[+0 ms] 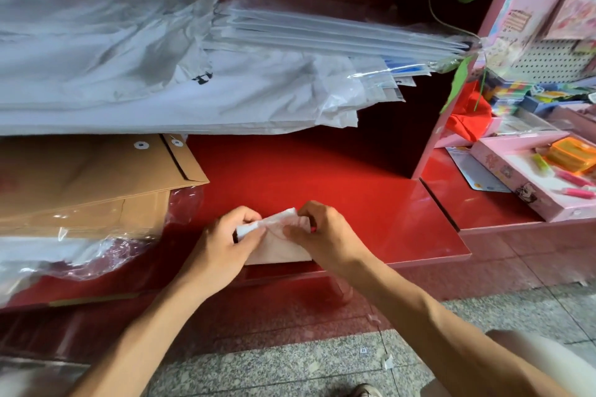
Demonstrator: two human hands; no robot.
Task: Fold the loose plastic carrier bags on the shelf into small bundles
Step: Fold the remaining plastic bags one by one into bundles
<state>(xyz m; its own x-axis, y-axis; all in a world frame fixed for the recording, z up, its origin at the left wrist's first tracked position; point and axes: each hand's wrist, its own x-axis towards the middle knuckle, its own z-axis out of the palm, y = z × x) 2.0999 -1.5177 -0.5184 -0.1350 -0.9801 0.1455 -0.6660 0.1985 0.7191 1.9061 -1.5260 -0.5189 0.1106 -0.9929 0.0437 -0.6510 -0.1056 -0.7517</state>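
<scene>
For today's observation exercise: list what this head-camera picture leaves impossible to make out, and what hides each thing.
1. Folded plastic bag: the left hand and right hand cover its ends, so the fold count is unclear.
2. Black print on the white bags: creased, unreadable.
3. Brown envelopes: upper part hidden under the white bag pile.
4. Pink stationery box: cut off by the right edge.

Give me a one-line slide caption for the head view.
Both hands, left hand and right hand, pinch a folded plastic carrier bag at the red shelf edge.
</scene>
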